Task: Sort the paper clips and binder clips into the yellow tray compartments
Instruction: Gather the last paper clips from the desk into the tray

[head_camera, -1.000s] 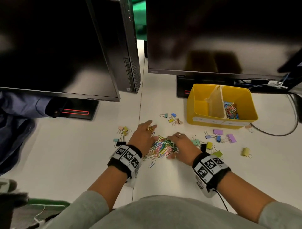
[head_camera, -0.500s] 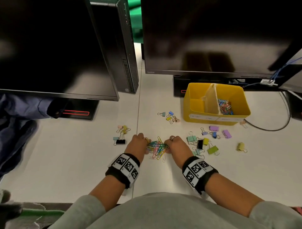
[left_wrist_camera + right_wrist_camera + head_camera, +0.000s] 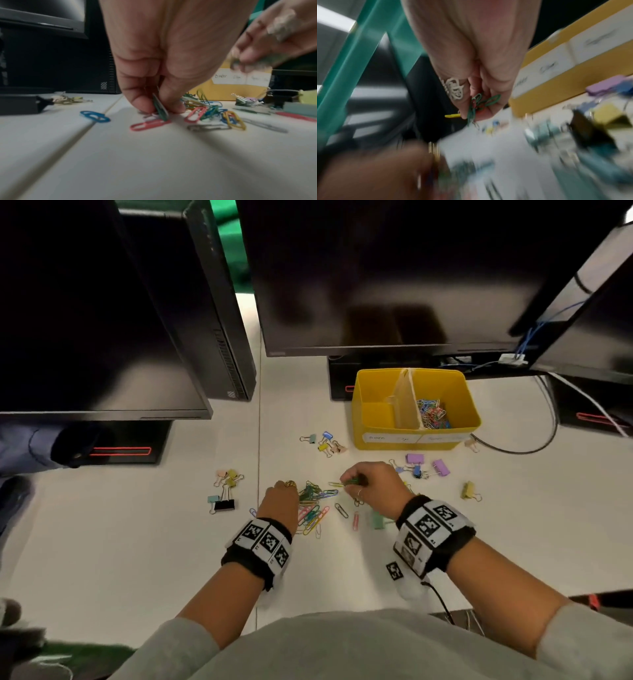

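Left hand (image 3: 281,501) down on the white desk (image 3: 144,542), fingertips pinching a green paper clip (image 3: 160,106) at the left edge of the loose paper clip pile (image 3: 313,508). Right hand (image 3: 373,486) lifted just right of the pile, fingers curled round a small bunch of clips (image 3: 477,106), mostly green, one yellow sticking out; wrist view is blurred, so count unclear. Yellow tray (image 3: 416,440) far right of the hands: right compartment holds paper clips, left one looks bare. Binder clips scattered on the desk: a group (image 3: 325,441) near the tray's left corner, another (image 3: 226,487) left of the hands, purple ones (image 3: 428,463) right of the right hand.
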`<state>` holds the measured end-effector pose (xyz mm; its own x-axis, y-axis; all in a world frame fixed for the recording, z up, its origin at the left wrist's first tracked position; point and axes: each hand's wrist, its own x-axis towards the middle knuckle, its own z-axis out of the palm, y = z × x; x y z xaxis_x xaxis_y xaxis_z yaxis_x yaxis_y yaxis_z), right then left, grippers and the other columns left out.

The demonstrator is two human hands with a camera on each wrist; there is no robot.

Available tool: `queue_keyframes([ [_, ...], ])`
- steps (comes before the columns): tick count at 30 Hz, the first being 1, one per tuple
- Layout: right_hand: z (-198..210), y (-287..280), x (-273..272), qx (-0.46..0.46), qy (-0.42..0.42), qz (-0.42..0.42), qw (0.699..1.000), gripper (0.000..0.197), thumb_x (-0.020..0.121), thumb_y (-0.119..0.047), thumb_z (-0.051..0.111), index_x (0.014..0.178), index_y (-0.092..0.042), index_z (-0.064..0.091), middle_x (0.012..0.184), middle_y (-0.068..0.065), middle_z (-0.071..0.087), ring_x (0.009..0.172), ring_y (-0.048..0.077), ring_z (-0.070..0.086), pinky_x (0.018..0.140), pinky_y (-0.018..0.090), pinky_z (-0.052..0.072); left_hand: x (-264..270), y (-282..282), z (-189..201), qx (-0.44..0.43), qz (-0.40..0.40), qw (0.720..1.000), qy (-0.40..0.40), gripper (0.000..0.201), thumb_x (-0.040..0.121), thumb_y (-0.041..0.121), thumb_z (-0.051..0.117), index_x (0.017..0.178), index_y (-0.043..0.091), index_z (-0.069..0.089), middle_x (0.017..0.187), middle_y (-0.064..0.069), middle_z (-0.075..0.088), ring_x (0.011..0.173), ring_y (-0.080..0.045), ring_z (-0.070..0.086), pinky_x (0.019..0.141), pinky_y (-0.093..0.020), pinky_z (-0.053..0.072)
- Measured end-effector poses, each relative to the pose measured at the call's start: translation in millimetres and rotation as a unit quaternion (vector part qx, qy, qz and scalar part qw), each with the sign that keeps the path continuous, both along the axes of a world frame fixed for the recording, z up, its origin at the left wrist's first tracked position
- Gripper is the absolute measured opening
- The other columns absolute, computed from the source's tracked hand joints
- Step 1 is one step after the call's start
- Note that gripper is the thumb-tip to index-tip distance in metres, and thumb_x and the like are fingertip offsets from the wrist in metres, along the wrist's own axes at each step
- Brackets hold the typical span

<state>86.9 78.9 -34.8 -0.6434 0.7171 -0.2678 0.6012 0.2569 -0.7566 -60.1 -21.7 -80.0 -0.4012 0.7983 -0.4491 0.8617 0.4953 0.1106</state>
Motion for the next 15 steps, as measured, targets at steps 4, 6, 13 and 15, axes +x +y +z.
queue_keyframes([
  [4, 45, 51, 30, -0.042, 0.101, -0.134, 0.985, 0.017, 0.083, -0.001, 0.062, 0.099, -0.007, 0.064, 0.099, 0.012, 0.065, 0.089, 0.022, 0.060, 0.072, 0.022, 0.052, 1, 3, -2, -0.008, -0.006, 1.000, 0.014, 0.032, 0.093, 0.004, 0.039, 0.125, 0.004, 0.048, 0.130, -0.014, 0.048, 0.121, -0.026, 0.049, 0.100, -0.029, 0.042],
  [6, 61, 83, 43, 0.083, 0.058, -0.203, 0.974, 0.019, 0.084, -0.003, 0.061, 0.103, -0.004, 0.065, 0.105, 0.014, 0.066, 0.095, 0.025, 0.062, 0.084, 0.030, 0.052, -1, 3, -2, -0.013, -0.007, 1.000, 0.012, 0.032, 0.093, 0.006, 0.041, 0.125, 0.004, 0.049, 0.130, -0.014, 0.048, 0.121, -0.026, 0.049, 0.101, -0.029, 0.042],
  [13, 40, 136, 49, 0.132, -0.232, -0.135, 0.954, 0.040, 0.090, -0.033, 0.054, 0.115, -0.001, 0.057, 0.101, 0.023, 0.061, 0.104, 0.035, 0.057, 0.073, 0.034, 0.042, 5, 2, 0, -0.004, -0.055, 0.997, 0.056, 0.032, 0.093, 0.001, 0.039, 0.123, 0.004, 0.049, 0.128, -0.012, 0.047, 0.119, -0.025, 0.047, 0.096, -0.029, 0.046],
  [15, 43, 126, 47, 0.164, -0.213, -0.124, 0.955, 0.040, 0.093, -0.033, 0.049, 0.117, -0.001, 0.057, 0.103, 0.023, 0.064, 0.096, 0.033, 0.058, 0.073, 0.034, 0.043, 5, 1, 0, 0.004, -0.061, 0.997, 0.054, 0.033, 0.093, -0.001, 0.039, 0.124, 0.003, 0.048, 0.128, -0.012, 0.046, 0.120, -0.025, 0.045, 0.097, -0.030, 0.046],
])
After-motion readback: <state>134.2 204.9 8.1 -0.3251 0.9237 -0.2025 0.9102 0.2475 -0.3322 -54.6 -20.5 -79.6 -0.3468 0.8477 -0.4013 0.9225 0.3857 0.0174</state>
